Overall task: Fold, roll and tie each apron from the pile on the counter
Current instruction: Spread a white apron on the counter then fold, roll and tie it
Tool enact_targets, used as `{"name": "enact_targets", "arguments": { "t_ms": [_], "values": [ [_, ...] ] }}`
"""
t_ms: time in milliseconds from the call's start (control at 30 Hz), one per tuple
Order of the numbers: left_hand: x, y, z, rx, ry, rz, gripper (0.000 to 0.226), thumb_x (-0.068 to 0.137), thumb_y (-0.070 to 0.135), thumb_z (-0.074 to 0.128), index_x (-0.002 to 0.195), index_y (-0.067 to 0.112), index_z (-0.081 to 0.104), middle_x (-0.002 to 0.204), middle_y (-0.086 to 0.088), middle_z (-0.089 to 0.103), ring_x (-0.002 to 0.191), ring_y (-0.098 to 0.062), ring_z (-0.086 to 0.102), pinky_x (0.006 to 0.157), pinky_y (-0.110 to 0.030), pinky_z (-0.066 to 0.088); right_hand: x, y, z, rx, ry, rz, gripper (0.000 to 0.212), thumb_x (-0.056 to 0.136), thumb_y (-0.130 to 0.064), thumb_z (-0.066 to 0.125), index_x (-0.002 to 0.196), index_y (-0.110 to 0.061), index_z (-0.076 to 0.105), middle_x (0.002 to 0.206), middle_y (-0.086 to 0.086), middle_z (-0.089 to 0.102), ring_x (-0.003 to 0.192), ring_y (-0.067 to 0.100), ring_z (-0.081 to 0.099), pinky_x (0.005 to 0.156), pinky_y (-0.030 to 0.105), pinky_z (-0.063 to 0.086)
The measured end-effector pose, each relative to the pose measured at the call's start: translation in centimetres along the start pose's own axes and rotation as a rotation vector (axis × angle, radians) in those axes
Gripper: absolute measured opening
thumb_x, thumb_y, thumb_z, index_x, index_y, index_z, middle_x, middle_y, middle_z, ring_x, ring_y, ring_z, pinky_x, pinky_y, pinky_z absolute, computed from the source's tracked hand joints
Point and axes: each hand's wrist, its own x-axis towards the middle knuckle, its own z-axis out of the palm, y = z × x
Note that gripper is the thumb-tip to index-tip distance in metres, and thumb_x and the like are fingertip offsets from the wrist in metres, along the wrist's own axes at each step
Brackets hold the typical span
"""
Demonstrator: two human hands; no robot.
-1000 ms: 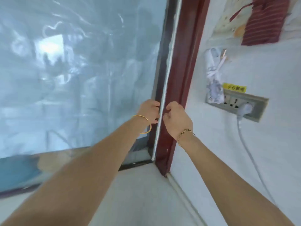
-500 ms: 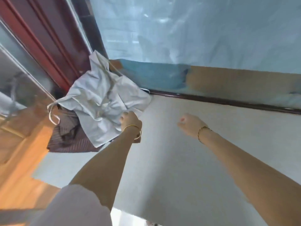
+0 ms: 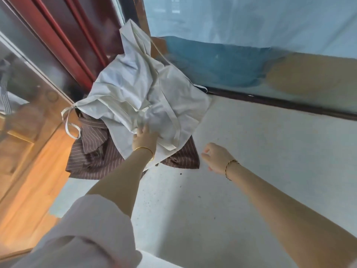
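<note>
now touches white apron (image 3: 135,97) with left hand (image 3: 144,139), finger grip unclear; holds right hand (image 3: 216,157) over counter (image 3: 251,151), fingers loosely curled, empty.

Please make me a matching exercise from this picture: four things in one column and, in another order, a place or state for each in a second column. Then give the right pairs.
1. white apron
2. brown striped apron
3. left hand
4. right hand

a. holds nothing, over the counter
b. lies under the other apron
c. lies on top of the other apron
d. touches the white apron

Pairs: 1-c, 2-b, 3-d, 4-a.
</note>
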Motion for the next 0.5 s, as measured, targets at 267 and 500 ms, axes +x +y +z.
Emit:
{"name": "enact_targets", "arguments": {
  "t_ms": [267,500],
  "values": [
    [2.3,1.4,-3.4,0.007,0.081,0.195,0.026,0.093,0.009,0.042,0.112,0.020,0.056,0.116,-0.004,0.058,0.107,-0.029,0.055,0.089,-0.038,0.044,0.5,-0.6,-0.3,0.109,0.055,-0.013,0.030,0.093,-0.018,0.044,0.122,-0.009,0.045,0.111,0.014,0.057,0.089,0.029,0.061,0.081,0.044,0.054],
    [-2.4,7.2,-14.7,-1.306,-0.245,0.181,0.012,0.091,0.003,0.048,0.084,0.012,0.051,0.070,-0.006,0.062,0.067,-0.019,0.058,0.079,-0.043,0.057,0.2,-1.4,-4.7,0.382,0.370,-0.058,0.065,0.086,-0.012,0.060,0.142,-0.010,0.028,0.134,0.013,0.041,0.113,0.024,0.050,0.087,0.037,0.049]
  ]
}}
